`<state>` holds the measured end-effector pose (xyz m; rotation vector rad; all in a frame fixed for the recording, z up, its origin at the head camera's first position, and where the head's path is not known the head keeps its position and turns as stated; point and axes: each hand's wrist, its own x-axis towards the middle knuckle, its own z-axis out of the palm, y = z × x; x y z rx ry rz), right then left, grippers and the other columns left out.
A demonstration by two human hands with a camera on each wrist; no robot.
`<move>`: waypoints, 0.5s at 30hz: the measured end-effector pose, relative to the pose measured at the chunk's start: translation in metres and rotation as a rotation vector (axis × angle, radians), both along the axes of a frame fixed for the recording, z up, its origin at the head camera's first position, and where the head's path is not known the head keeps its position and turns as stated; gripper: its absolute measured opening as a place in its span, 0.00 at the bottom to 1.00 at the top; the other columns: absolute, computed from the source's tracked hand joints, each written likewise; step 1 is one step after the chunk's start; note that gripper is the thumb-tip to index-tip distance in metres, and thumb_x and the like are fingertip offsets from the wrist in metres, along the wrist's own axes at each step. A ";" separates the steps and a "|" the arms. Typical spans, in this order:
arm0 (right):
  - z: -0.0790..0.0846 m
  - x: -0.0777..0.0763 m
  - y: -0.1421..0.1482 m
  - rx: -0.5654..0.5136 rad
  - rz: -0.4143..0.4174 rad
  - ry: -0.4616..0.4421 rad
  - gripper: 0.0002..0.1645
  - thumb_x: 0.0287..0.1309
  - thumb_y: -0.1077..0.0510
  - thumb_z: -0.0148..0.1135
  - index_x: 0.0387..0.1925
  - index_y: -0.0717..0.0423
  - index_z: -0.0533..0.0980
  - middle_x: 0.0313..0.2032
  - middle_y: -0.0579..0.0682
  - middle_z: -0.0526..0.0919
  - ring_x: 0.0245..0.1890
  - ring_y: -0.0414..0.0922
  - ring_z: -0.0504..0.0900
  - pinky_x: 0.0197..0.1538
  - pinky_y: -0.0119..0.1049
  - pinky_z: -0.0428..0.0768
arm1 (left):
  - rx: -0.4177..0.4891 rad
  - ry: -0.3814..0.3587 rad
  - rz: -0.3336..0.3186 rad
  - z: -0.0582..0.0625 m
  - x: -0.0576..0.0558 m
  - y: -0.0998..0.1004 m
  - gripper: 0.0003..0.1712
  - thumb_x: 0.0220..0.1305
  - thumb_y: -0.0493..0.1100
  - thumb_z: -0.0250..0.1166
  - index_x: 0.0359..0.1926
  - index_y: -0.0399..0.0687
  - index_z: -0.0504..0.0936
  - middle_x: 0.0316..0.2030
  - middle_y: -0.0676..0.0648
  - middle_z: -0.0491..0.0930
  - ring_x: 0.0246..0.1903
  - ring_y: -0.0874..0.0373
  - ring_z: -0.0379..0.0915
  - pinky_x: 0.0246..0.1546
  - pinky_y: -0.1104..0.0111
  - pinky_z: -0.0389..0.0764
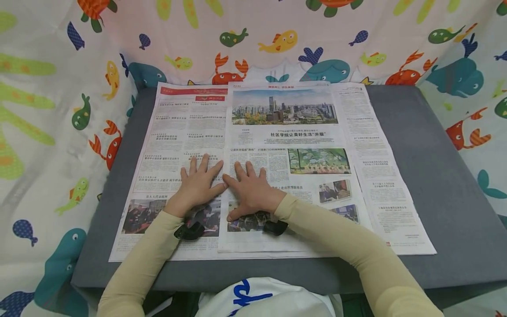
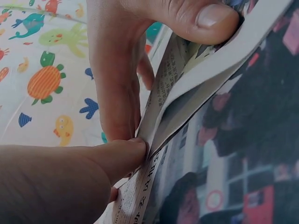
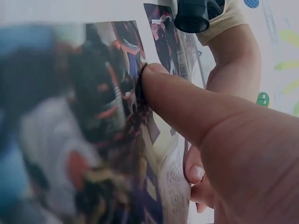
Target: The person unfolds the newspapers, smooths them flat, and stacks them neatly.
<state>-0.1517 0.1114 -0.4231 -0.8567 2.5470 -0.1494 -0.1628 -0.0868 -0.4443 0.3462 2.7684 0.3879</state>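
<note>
A newspaper (image 1: pixel 370 154) lies spread on the grey table, one folded section over another. My left hand (image 1: pixel 196 187) rests on the left page with its fingers spread. Beside it, my right hand (image 1: pixel 255 193) lies on the overlapping section, fingers also splayed. The left thumb and right index finger come close together near the fold. In the left wrist view, the left thumb (image 2: pixel 117 158) touches the paper at the fold, where the layers lift slightly apart. The right wrist view shows the right thumb (image 3: pixel 177 95) pressing a printed photo.
The grey table (image 1: pixel 443 176) shows bare along both sides and the front of the newspaper. A white cloth (image 1: pixel 257 57) printed with sea animals hangs around the back and sides. Each wrist carries a small black camera (image 1: pixel 275 227).
</note>
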 end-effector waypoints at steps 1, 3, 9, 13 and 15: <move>0.000 -0.001 0.000 0.003 0.004 0.002 0.70 0.45 0.20 0.69 0.82 0.39 0.49 0.82 0.63 0.43 0.80 0.70 0.44 0.69 0.77 0.57 | -0.003 -0.002 0.000 0.000 0.000 0.000 0.43 0.72 0.63 0.57 0.80 0.53 0.57 0.81 0.31 0.40 0.77 0.21 0.28 0.67 0.22 0.40; 0.000 -0.002 0.001 0.001 0.006 -0.001 0.69 0.45 0.20 0.69 0.82 0.39 0.50 0.82 0.62 0.44 0.80 0.70 0.45 0.68 0.77 0.59 | -0.001 -0.008 0.000 0.000 0.000 0.000 0.43 0.72 0.63 0.57 0.80 0.54 0.57 0.81 0.31 0.40 0.77 0.22 0.28 0.68 0.22 0.39; 0.001 -0.008 0.004 -0.052 -0.011 -0.032 0.64 0.51 0.27 0.71 0.81 0.40 0.52 0.81 0.60 0.48 0.79 0.69 0.48 0.67 0.77 0.61 | 0.039 -0.051 0.005 0.001 -0.001 -0.001 0.42 0.75 0.65 0.51 0.81 0.55 0.55 0.81 0.32 0.36 0.78 0.23 0.22 0.68 0.22 0.35; 0.002 -0.011 0.007 -0.086 -0.024 -0.066 0.60 0.57 0.33 0.71 0.81 0.43 0.51 0.81 0.59 0.49 0.80 0.68 0.49 0.68 0.76 0.62 | 0.051 -0.055 0.010 0.001 -0.002 -0.001 0.39 0.78 0.65 0.43 0.81 0.55 0.54 0.82 0.33 0.36 0.78 0.24 0.22 0.68 0.23 0.33; 0.003 -0.013 0.008 -0.103 -0.020 -0.061 0.57 0.59 0.36 0.70 0.81 0.44 0.53 0.81 0.59 0.52 0.79 0.67 0.53 0.66 0.74 0.66 | 0.057 -0.051 0.018 0.001 -0.002 -0.001 0.37 0.79 0.64 0.40 0.81 0.55 0.56 0.82 0.34 0.37 0.78 0.24 0.23 0.68 0.23 0.34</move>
